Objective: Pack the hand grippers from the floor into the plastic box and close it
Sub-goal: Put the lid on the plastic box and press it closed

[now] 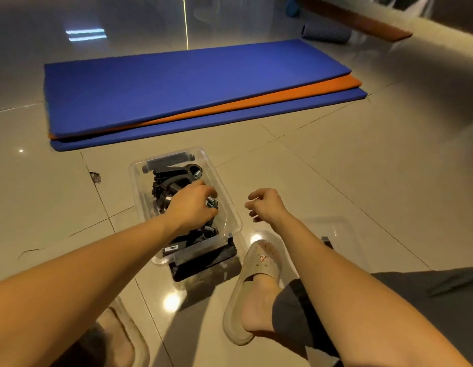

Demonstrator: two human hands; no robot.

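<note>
A clear plastic box (231,207) stands open on the tiled floor in front of me. Several black hand grippers (171,178) with metal springs lie piled inside it. My left hand (191,205) reaches down into the box, its fingers curled round a hand gripper in the pile. My right hand (264,203) hovers just right of the box, fingers loosely curled and holding nothing. The box's clear lid (341,234) lies flat on the floor to the right, partly hidden behind my right forearm.
Blue and orange exercise mats (193,94) lie stacked on the floor beyond the box. My slippered right foot (256,292) rests beside the box's near end, and my left slipper (119,337) shows at the bottom. A rolled mat (326,33) lies far back right.
</note>
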